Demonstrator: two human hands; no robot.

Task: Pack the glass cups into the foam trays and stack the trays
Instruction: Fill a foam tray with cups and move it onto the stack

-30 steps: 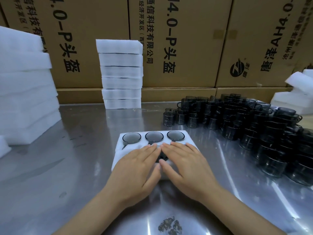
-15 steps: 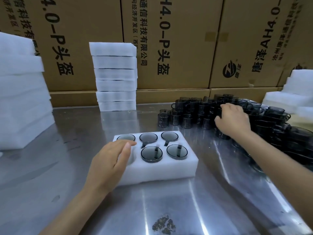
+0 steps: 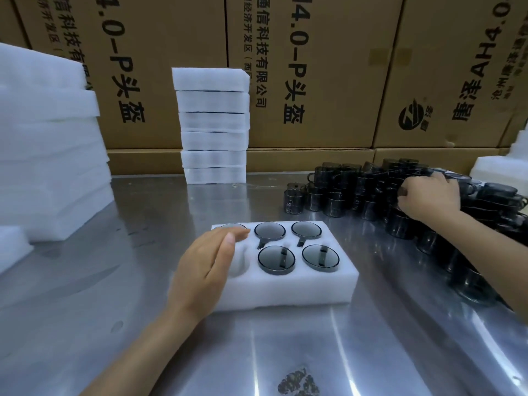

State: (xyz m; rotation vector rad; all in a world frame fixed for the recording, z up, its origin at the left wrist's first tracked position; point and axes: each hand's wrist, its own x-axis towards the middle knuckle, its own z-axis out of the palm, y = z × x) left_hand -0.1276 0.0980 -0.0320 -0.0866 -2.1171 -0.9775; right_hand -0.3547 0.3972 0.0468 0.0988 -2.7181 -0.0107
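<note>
1. While the flat left hand [image 3: 204,270] steadies the tray [image 3: 285,292], five of six wells hold cups.
2. Right hand [image 3: 428,197] curls into the cup pile [image 3: 371,190]; whether it grips one, I cannot tell.
3. Next, probably: seat a cup in the empty well [image 3: 240,265].

Left hand flat and low, right hand reaching far out.
The left hand [image 3: 204,270] lies palm down, fingers straight and together, thumb alongside, forearm running back toward the body. The right hand [image 3: 428,200] is stretched forward on a long arm, knuckles up, fingers curled downward; what they close on is hidden.
</note>
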